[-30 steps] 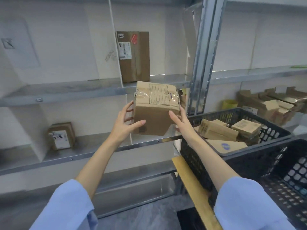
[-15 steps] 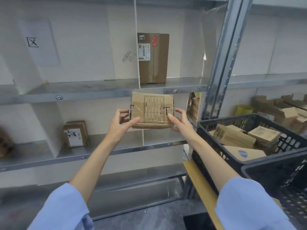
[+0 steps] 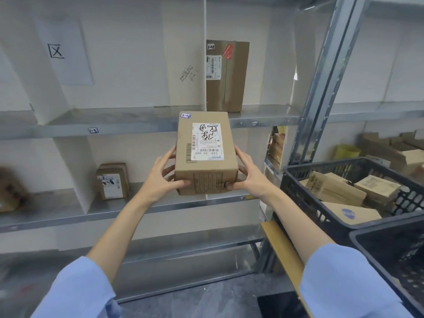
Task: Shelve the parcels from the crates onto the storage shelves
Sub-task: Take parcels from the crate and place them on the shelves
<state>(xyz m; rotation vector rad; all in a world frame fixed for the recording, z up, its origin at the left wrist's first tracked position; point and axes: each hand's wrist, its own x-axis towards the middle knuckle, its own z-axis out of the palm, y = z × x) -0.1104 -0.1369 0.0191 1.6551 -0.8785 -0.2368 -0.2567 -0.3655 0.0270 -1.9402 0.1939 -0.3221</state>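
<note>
Two hands grasp the parcel [image 3: 206, 171] between them, left hand [image 3: 160, 180] and right hand [image 3: 251, 179] on its sides, in front of the middle shelf [image 3: 68, 210]. It was tipped just now, so its label [image 3: 206, 141] faces the person, probably for reading the bay. Right of the right hand, a black crate [image 3: 296, 193] holds several more parcels [image 3: 335, 191].

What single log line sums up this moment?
phase: parcel held, not yet shelved | left hand: grips parcel's left side | right hand: grips right side | label: faces camera | crate: holds more parcels
</note>
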